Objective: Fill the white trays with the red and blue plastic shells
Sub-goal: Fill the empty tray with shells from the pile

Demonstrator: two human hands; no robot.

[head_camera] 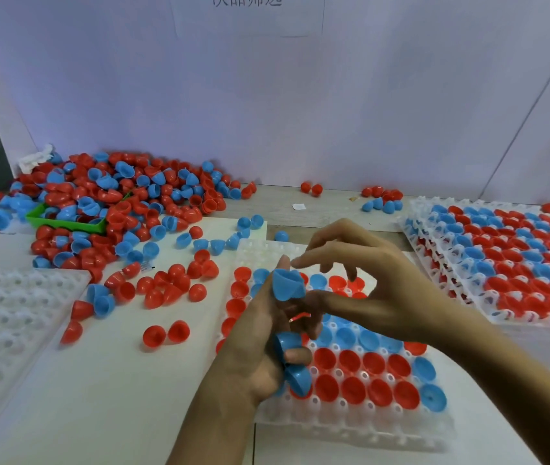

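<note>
Left hand (260,344) over tray (350,427), gripping several blue shells (287,284): one at fingertips, more tucked against palm. Right hand (367,280) empty, fingers spread, reaching toward top shell. Tray beneath both hands part filled, far rows empty. Loose pile (105,203) far left of left hand; filled trays (508,260) right of right hand. Shells likely light, thin, rigid, smooth; pinch at rim, seat dome down.

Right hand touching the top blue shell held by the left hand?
Cannot tell. In the head view the right hand hovers beside the blue shell; fingers overlap there.
</note>
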